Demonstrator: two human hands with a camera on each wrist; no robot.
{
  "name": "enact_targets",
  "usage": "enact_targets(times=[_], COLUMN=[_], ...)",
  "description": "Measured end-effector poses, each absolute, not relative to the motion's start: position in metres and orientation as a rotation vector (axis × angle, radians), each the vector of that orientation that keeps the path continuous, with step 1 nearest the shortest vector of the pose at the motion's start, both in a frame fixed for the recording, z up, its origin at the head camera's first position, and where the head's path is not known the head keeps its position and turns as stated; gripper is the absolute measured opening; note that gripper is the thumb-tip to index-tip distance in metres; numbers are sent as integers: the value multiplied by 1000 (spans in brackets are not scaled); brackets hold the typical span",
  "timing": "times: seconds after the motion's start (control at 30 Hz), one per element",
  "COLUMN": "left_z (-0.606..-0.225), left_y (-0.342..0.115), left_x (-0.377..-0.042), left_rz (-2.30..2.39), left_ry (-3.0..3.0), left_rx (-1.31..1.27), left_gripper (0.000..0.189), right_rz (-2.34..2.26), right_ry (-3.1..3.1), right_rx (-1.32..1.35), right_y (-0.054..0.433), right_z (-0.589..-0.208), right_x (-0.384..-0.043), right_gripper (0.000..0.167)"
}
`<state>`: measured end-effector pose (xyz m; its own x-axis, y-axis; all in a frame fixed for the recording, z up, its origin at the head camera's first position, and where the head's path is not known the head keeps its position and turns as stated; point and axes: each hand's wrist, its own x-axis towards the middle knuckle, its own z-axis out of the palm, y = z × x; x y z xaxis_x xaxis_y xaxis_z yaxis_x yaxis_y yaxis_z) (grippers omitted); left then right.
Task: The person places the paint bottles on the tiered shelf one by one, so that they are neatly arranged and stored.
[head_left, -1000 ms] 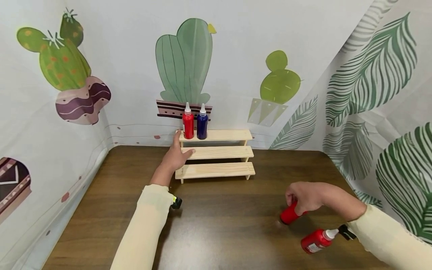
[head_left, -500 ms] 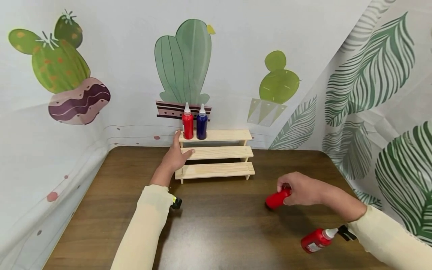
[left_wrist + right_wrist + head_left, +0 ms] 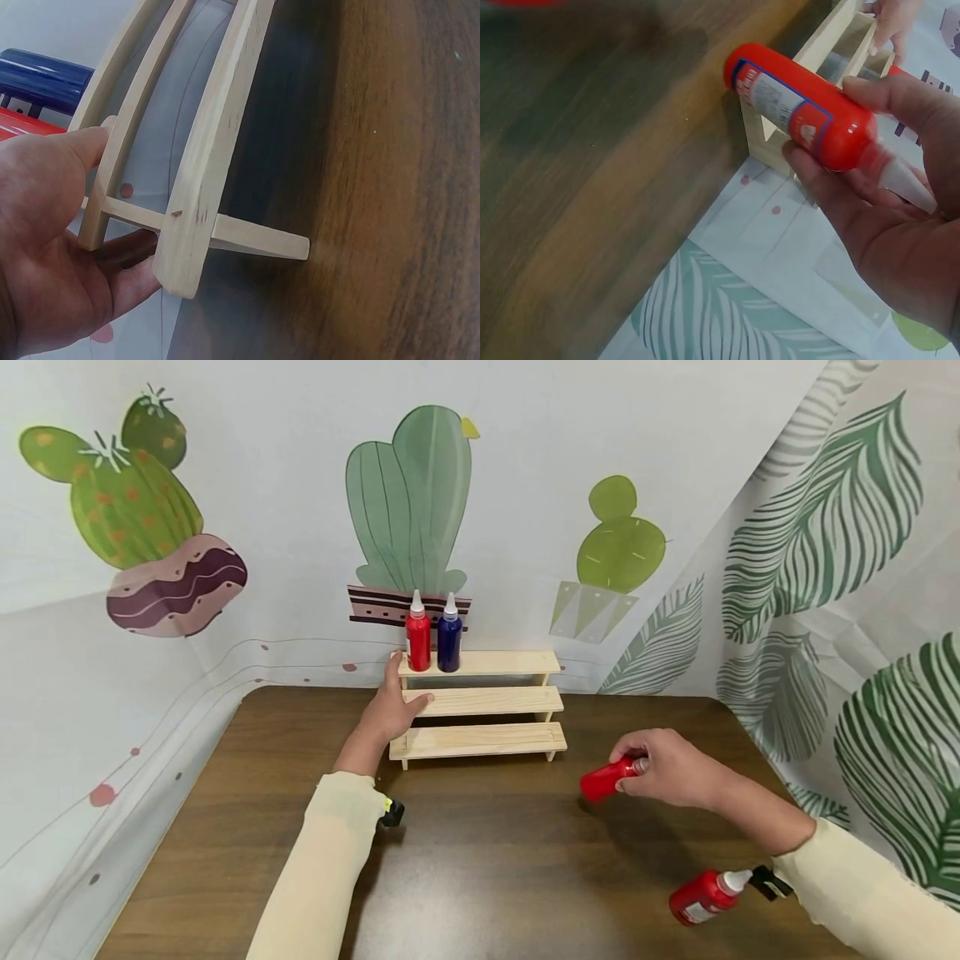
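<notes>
A three-tier wooden display rack (image 3: 480, 700) stands at the table's back. My left hand (image 3: 388, 708) holds its left end; in the left wrist view the thumb lies over a slat and the fingers (image 3: 135, 281) pass behind the side frame. On the top tier a red squeeze bottle (image 3: 418, 642) and a dark blue squeeze bottle (image 3: 449, 642) stand upright. My right hand (image 3: 663, 768) grips another red squeeze bottle (image 3: 602, 782) near its neck, tilted, base toward the rack. Its label (image 3: 776, 101) and clear nozzle show in the right wrist view.
One more red squeeze bottle (image 3: 703, 897) lies on the brown wooden table (image 3: 480, 860) at front right, its white nozzle pointing toward the right wrist's black camera (image 3: 770, 882). Behind the table hangs a white cloth (image 3: 300, 527) printed with cacti and leaves.
My right hand has carried its red squeeze bottle leftward and back, from beside the lying bottle toward the rack. My left hand stays on the rack's left end.
</notes>
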<state>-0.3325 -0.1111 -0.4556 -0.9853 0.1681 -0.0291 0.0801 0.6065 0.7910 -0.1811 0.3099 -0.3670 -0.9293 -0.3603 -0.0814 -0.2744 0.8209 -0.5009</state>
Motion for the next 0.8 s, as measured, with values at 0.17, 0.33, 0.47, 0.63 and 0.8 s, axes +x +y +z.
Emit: enact_targets(times=[0.17, 0.33, 0.47, 0.63, 0.8], left_z=[-455, -455, -457, -457, -456], left_y=[-112, -111, -111, -112, -112], left_x=[-332, -331, -332, -333, -332], left_rz=[1335, 1353, 1343, 1346, 1337], left_ry=[2724, 2717, 2718, 2716, 2712], left_rx=[208, 206, 202, 204, 203], left_gripper=[100, 100, 100, 100, 100], right_rz=[-842, -964, -1040, -1101, -1113], right_ry=[2916, 2980, 2999, 2987, 2989], right_rx=[-478, -400, -338, -288, -259], right_y=[307, 305, 306, 307, 310], right_z=[-366, -367, -366, -364, -364], right_x=[-181, -182, -183, -186, -190], right_gripper=[25, 30, 30, 30, 31])
